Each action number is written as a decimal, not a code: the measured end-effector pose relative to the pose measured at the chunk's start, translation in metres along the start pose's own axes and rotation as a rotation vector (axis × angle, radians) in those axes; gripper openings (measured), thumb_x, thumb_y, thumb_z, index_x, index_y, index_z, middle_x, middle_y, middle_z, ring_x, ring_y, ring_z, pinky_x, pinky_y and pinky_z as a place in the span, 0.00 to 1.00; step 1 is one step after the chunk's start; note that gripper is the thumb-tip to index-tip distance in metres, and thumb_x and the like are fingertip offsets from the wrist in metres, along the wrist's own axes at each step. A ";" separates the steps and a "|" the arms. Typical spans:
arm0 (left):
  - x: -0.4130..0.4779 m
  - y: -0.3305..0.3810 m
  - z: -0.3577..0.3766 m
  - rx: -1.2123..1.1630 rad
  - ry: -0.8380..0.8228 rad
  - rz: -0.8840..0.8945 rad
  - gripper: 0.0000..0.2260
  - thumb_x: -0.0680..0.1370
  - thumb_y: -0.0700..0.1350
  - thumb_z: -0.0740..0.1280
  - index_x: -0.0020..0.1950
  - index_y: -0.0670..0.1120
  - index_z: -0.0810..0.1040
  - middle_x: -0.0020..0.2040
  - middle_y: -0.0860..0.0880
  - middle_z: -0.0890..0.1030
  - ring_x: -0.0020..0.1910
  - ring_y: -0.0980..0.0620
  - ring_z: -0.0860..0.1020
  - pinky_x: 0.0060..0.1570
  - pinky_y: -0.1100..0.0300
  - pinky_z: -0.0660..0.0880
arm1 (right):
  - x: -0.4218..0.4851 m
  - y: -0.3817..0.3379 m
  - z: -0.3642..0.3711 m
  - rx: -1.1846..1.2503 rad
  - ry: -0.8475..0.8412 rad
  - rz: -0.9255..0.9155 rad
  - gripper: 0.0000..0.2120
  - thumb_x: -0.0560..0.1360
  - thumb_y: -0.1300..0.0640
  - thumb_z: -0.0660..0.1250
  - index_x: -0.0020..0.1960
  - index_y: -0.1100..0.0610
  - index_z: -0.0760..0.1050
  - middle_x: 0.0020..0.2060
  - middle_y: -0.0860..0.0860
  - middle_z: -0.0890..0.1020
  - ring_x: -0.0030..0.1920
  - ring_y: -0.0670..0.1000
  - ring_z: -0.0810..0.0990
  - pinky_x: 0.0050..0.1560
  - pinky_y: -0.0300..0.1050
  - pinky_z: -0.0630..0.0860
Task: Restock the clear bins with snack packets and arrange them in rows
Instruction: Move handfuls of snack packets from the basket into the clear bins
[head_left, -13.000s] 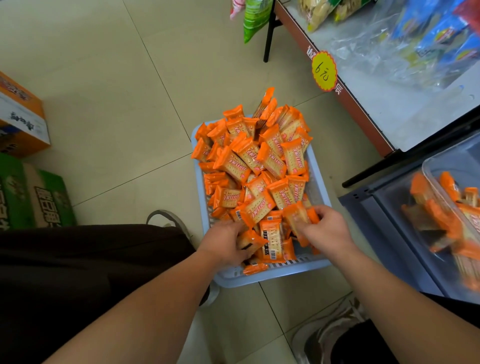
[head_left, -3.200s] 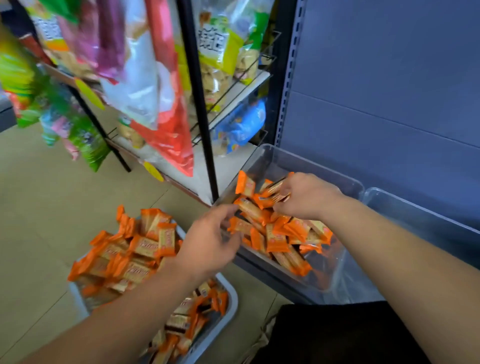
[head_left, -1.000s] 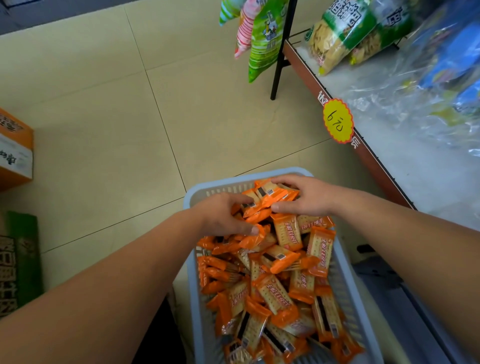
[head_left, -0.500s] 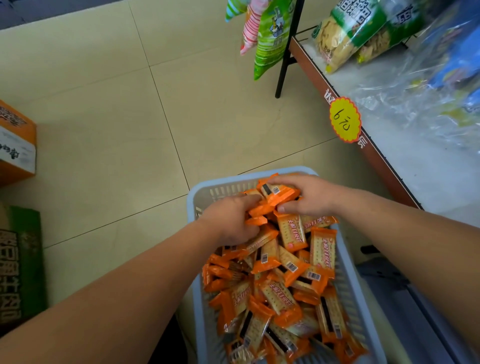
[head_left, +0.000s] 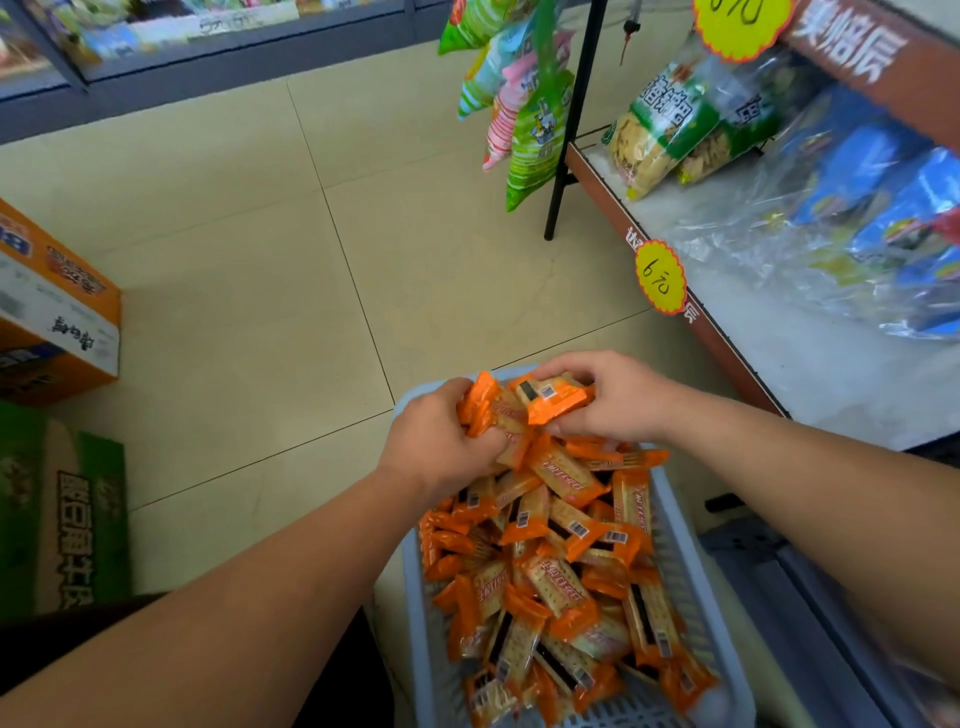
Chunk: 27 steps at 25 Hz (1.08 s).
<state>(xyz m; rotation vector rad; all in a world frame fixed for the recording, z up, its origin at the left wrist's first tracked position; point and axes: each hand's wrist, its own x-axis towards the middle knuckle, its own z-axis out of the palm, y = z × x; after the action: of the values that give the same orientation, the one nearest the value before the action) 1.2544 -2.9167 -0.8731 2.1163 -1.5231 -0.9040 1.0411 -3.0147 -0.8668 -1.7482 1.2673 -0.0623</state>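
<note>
Left hand (head_left: 441, 441): fingers curled round a bunch of orange packets (head_left: 483, 408), lifted off the heap. Right hand (head_left: 618, 400): thumb and fingers pinch 1 packet (head_left: 556, 397), barcode side up, touching the left hand's bunch. Both hands sit over the far end of a pale blue basket (head_left: 693, 582) on the tiled floor (head_left: 249, 291). The basket holds a loose heap of snack packets (head_left: 550, 571), jumbled, some barcode up, piled near the rim. Right of the basket: a low shelf (head_left: 831, 374) with a yellow price tag (head_left: 660, 278) on its edge, carrying green-labelled bags (head_left: 665, 119) and blue packs (head_left: 883, 192). Hanging bags (head_left: 524, 104) beside its black post. Left, well apart: 2 boxes, an orange box (head_left: 57, 306) beyond a green box (head_left: 62, 514).
</note>
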 end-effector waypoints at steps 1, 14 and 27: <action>-0.009 0.000 -0.003 -0.027 -0.012 -0.021 0.20 0.71 0.56 0.73 0.61 0.57 0.79 0.47 0.57 0.84 0.46 0.53 0.83 0.49 0.53 0.82 | -0.008 -0.001 0.003 0.029 0.005 -0.003 0.31 0.68 0.59 0.83 0.67 0.41 0.79 0.53 0.50 0.83 0.43 0.50 0.84 0.30 0.46 0.82; -0.136 0.064 -0.065 -0.032 -0.101 0.188 0.20 0.67 0.59 0.72 0.59 0.59 0.80 0.45 0.59 0.85 0.44 0.60 0.83 0.47 0.52 0.84 | -0.199 -0.055 -0.030 -0.091 0.170 0.003 0.30 0.65 0.52 0.83 0.59 0.30 0.76 0.55 0.48 0.86 0.53 0.51 0.86 0.59 0.54 0.81; -0.189 0.263 0.024 -0.083 -0.171 0.625 0.20 0.65 0.63 0.70 0.51 0.55 0.82 0.41 0.54 0.85 0.40 0.53 0.84 0.45 0.50 0.81 | -0.393 0.017 -0.120 0.507 0.574 0.215 0.30 0.61 0.58 0.87 0.61 0.51 0.82 0.51 0.48 0.88 0.53 0.48 0.87 0.57 0.44 0.83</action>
<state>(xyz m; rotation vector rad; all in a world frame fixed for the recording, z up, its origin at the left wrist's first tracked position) 1.0161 -2.8271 -0.6710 1.3851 -2.0201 -0.8964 0.7840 -2.7928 -0.6351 -1.1785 1.6606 -0.7387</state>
